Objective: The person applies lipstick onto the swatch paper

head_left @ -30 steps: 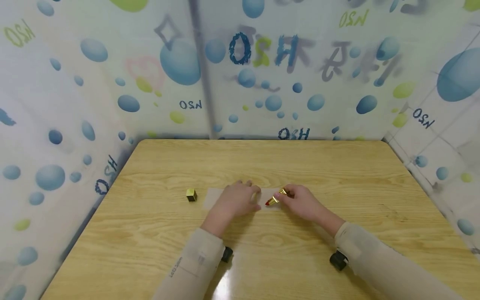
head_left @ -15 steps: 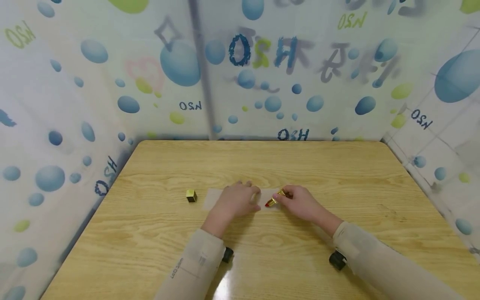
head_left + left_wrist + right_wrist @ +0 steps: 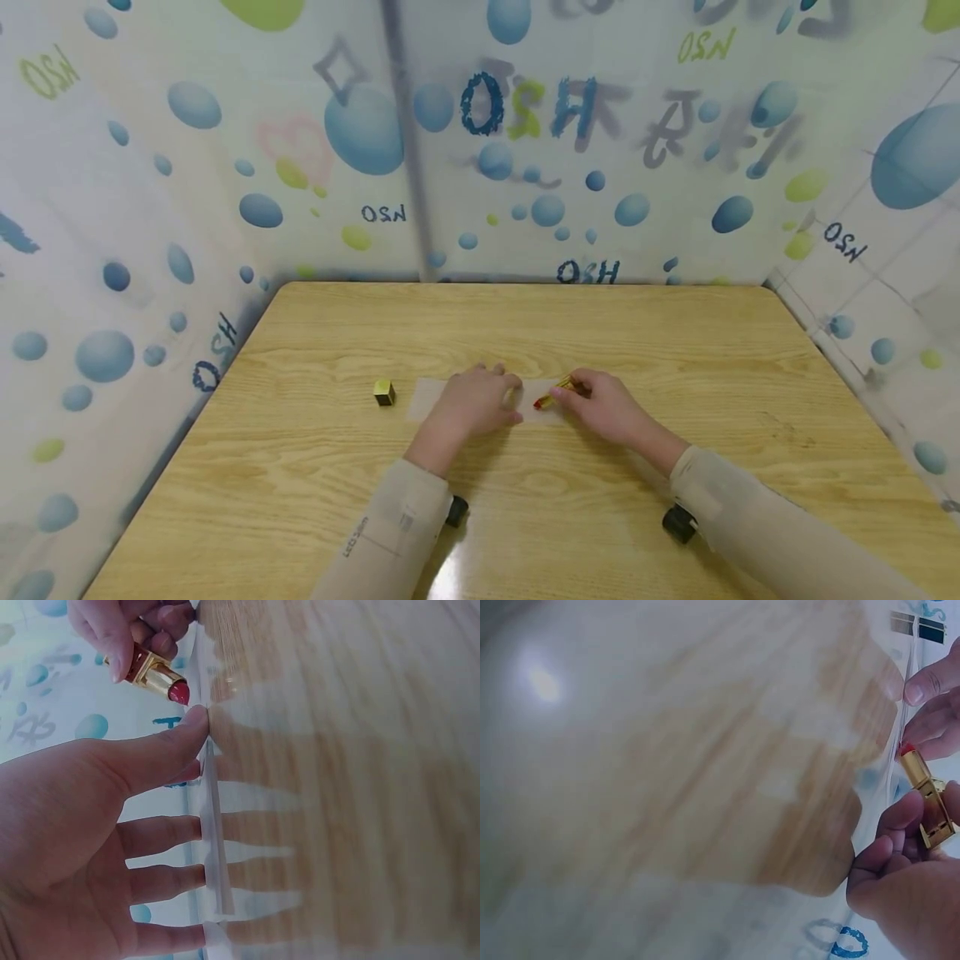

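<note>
My right hand (image 3: 606,407) pinches a gold lipstick (image 3: 556,393) between thumb and fingers, its red tip angled down and left toward a thin white strip of paper (image 3: 425,400). In the right wrist view the gold lipstick case (image 3: 933,812) shows between the fingers, its tip close to the table surface. My left hand (image 3: 472,402) rests with spread, nearly straight fingers on the paper, its fingertips (image 3: 193,718) at the table in the left wrist view. The lipstick's tip is just beyond that thumb. Much of the strip is hidden under the left hand.
A small gold-and-black lipstick cap (image 3: 384,392) stands on the wooden table (image 3: 570,325), left of the paper. Walls with blue and green bubble prints enclose the table at the back and sides. Black wrist cameras (image 3: 679,523) sit under both sleeves.
The lipstick has shifted slightly in the right hand's grip, its tip a touch higher and farther right. The left hand stays on the paper, and the cap has not moved.
</note>
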A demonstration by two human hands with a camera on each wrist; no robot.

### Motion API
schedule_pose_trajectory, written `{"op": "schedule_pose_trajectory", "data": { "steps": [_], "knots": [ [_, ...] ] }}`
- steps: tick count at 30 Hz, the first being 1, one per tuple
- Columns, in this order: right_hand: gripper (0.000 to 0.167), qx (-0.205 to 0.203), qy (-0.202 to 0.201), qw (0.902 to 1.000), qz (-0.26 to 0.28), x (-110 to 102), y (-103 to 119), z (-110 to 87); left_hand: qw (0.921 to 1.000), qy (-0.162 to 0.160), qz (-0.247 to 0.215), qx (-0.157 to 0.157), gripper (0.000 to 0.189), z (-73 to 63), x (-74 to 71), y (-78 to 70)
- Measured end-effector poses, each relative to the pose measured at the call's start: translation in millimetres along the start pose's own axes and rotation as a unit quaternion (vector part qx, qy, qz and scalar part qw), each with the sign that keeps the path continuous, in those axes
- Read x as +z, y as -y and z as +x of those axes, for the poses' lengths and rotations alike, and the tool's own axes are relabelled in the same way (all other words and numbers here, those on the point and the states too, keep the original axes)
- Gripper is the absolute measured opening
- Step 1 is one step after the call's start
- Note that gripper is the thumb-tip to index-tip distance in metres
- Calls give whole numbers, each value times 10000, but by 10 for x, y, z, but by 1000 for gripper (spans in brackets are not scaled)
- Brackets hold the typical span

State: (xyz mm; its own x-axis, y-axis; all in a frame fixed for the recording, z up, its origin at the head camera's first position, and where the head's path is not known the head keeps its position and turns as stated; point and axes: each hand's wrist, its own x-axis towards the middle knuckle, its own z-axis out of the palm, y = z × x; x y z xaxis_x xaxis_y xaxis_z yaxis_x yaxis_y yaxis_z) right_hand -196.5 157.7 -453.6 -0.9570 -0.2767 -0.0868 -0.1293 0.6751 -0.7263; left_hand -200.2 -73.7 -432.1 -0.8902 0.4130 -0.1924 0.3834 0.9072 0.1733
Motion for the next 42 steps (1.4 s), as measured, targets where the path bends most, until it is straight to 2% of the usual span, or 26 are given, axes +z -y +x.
{"op": "schedule_pose_trajectory", "data": {
  "steps": [11,22,30,42],
  "knots": [
    [24,-447,157,9989,59,-14,-7,-71,10000,15,32,-2,55,-11,-5,-10],
    [15,-401,201,9990,21,-33,9,-150,9999,-13,115,67,52,2,-4,-15],
    [26,-363,250,9990,64,-19,51,-170,9999,19,96,48,53,-2,3,-10],
    [25,-434,170,9989,74,-14,54,-162,9999,19,139,45,54,-4,4,0]
  ]
}}
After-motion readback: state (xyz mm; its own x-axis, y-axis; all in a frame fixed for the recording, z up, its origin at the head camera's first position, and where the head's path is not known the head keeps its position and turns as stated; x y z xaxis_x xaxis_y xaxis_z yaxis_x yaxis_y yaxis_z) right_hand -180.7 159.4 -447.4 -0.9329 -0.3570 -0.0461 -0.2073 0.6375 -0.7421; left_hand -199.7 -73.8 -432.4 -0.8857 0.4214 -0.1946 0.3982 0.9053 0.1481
